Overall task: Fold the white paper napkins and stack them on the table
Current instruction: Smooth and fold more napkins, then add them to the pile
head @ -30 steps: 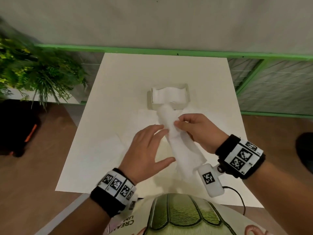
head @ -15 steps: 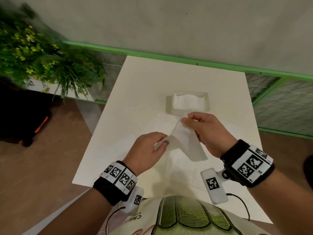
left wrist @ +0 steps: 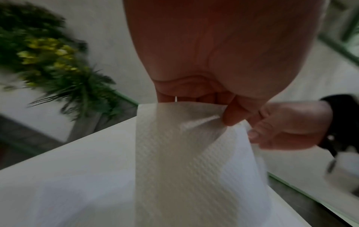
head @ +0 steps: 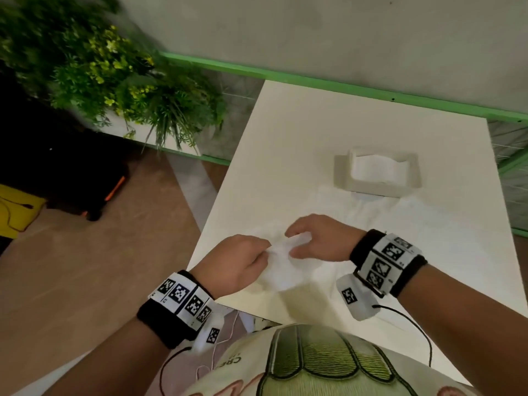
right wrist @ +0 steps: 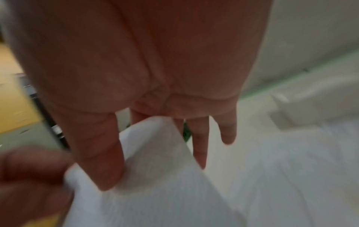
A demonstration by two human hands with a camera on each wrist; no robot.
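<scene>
Both hands hold one white paper napkin [head: 281, 258] up over the near left part of the white table [head: 285, 144]. My left hand [head: 243, 260] pinches its top edge between thumb and fingers; the embossed sheet [left wrist: 184, 161] hangs down below that hand. My right hand [head: 314, 241] pinches the same edge right beside it, thumb in front of the napkin [right wrist: 155, 176]. More white napkins [head: 428, 230] lie spread flat on the table. A white napkin holder [head: 345, 172] with a stack inside stands further back.
A green plant [head: 120, 81] stands off the table's left side, by a dark bag with an orange stripe [head: 85, 181] on the wooden floor. A green rail [head: 343, 84] runs along the wall behind. The table's near edge is just under my left wrist.
The napkin was drawn out of the holder, came free, and both hands carried it toward me and to the left. The head view swung left.
</scene>
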